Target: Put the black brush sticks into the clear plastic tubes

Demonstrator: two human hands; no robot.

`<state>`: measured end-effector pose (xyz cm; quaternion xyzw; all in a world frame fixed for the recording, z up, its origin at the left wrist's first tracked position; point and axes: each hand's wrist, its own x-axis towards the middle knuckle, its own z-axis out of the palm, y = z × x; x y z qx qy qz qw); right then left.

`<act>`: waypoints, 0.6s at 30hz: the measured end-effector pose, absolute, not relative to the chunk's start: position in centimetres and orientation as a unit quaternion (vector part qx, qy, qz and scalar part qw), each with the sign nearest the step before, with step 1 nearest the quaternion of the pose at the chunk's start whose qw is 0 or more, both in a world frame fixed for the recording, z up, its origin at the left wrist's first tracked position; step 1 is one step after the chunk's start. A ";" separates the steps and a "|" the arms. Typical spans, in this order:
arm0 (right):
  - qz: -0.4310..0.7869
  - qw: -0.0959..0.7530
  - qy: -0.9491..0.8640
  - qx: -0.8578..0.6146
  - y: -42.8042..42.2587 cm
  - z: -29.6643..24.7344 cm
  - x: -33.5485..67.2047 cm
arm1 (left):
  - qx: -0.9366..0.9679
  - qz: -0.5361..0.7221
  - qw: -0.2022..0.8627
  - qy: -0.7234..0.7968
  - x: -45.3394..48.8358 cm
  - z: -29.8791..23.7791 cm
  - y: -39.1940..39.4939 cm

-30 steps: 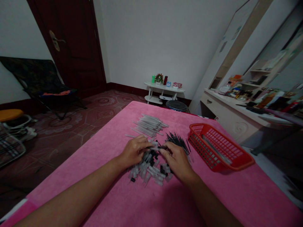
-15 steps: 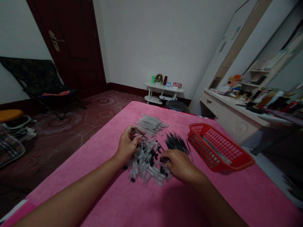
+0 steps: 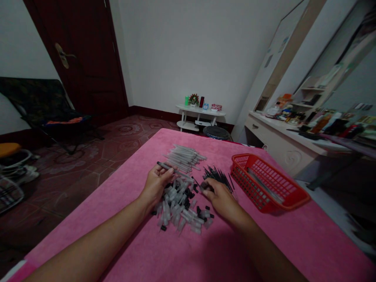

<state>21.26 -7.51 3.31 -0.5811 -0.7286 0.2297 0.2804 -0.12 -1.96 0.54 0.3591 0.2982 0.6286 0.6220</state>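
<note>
My left hand [image 3: 158,181] pinches a slim pen [image 3: 179,173], pale-barrelled with a dark end, which slants down to the right. My right hand [image 3: 219,192] is closed, its fingertips by the pen's far end; whatever is in them is too small and dark to make out. Below and between both hands lies a heap of clear pen caps and small black pieces [image 3: 178,205]. Past the left hand is a pile of pale pen barrels [image 3: 185,156]. Thin black rods [image 3: 217,174], like refills, are bunched just beyond the right hand.
A red plastic basket [image 3: 272,178] with a few long pale sticks inside stands at the right. Everything rests on a pink cloth-covered table [image 3: 141,250]. Farther off are a white stand [image 3: 201,111], a crowded dresser [image 3: 282,135] and a folding chair [image 3: 44,103].
The pen in my left hand now points across toward my right hand. My right hand has moved slightly up, away from the caps, closer to the pen's end. The view has shifted slightly.
</note>
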 end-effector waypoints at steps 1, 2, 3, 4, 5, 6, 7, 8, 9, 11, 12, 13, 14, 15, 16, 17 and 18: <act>0.248 0.296 -0.719 -0.578 -7.4 3.1 21.2 | 0.358 0.628 0.623 0.299 -0.1 0.5 -2.0; 0.266 0.309 -0.711 -0.574 -7.3 3.0 21.2 | 0.357 0.627 0.624 0.300 0.0 0.6 -2.0; 0.280 0.318 -0.704 -0.569 -7.2 2.8 21.2 | 0.356 0.625 0.626 0.301 0.0 0.6 -2.1; 0.288 0.327 -0.700 -0.566 -7.1 2.7 21.1 | 0.355 0.622 0.629 0.303 0.0 0.6 -2.1; 0.290 0.335 -0.697 -0.564 -7.1 2.6 21.1 | 0.354 0.618 0.632 0.305 0.1 0.7 -2.2; 0.288 0.342 -0.695 -0.563 -7.1 2.6 21.0 | 0.355 0.614 0.635 0.307 0.1 0.7 -2.2; 0.283 0.347 -0.694 -0.564 -7.2 2.6 20.9 | 0.357 0.609 0.637 0.309 0.1 0.7 -2.3; 0.278 0.350 -0.694 -0.564 -7.3 2.7 20.8 | 0.358 0.605 0.640 0.310 0.1 0.8 -2.4; 0.272 0.352 -0.694 -0.566 -7.3 2.9 20.7 | 0.360 0.601 0.642 0.312 0.2 0.8 -2.5; 0.262 0.352 -0.694 -0.571 -7.6 3.2 20.5 | 0.364 0.595 0.643 0.316 0.2 0.9 -2.6; 0.257 0.351 -0.694 -0.574 -7.7 3.4 20.4 | 0.367 0.594 0.643 0.317 0.3 0.9 -2.7; 0.252 0.349 -0.695 -0.576 -7.8 3.6 20.3 | 0.371 0.593 0.641 0.317 0.3 0.9 -2.7; 0.246 0.348 -0.696 -0.577 -7.9 3.8 20.2 | 0.376 0.592 0.639 0.317 0.3 0.9 -2.8; 0.241 0.348 -0.698 -0.578 -7.9 3.9 20.1 | 0.381 0.591 0.636 0.317 0.3 0.8 -2.8; 0.236 0.347 -0.700 -0.577 -8.0 4.0 20.0 | 0.387 0.591 0.633 0.318 0.3 0.8 -2.9; 0.229 0.347 -0.703 -0.577 -8.1 4.1 20.0 | 0.392 0.589 0.630 0.320 0.4 0.8 -2.9; 0.222 0.346 -0.707 -0.576 -8.1 4.2 19.9 | 0.397 0.587 0.628 0.321 0.4 0.8 -2.9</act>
